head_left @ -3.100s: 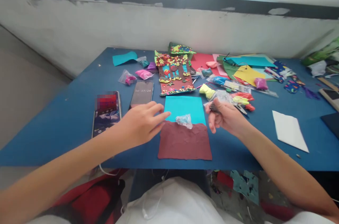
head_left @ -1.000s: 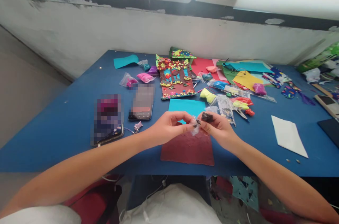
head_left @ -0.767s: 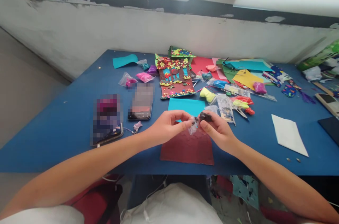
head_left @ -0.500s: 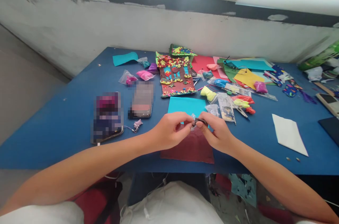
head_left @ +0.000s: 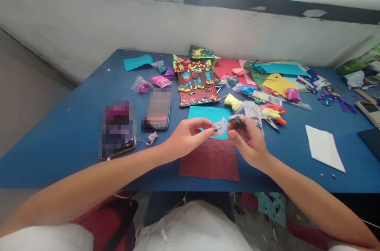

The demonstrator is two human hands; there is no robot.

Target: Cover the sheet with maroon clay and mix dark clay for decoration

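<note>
My left hand (head_left: 192, 134) pinches a small clear plastic bag (head_left: 220, 126) with a dark bit at its edge. A dark brown lump of modelling clay (head_left: 238, 122) sits in the fingers of my right hand (head_left: 251, 140), a short way to the right of the bag. Both hands are above a sheet with a turquoise upper part (head_left: 209, 113) and a reddish-brown clay-covered lower part (head_left: 209, 162). Behind it lies a decorated clay picture (head_left: 198, 84) with flowers, brown strips and blue patches.
Two phones (head_left: 157, 110) lie to the left, one beside a small charm (head_left: 152, 137). Bagged clay, including a pink piece (head_left: 161, 81) and a yellow piece (head_left: 233, 101), is scattered behind. Coloured paper (head_left: 279, 86) is stacked at back right; folded white paper (head_left: 325, 148) lies right.
My hands have moved apart. The dark clay is now in my right hand, and the clear bag shows in my left, where both hands earlier met on them.
</note>
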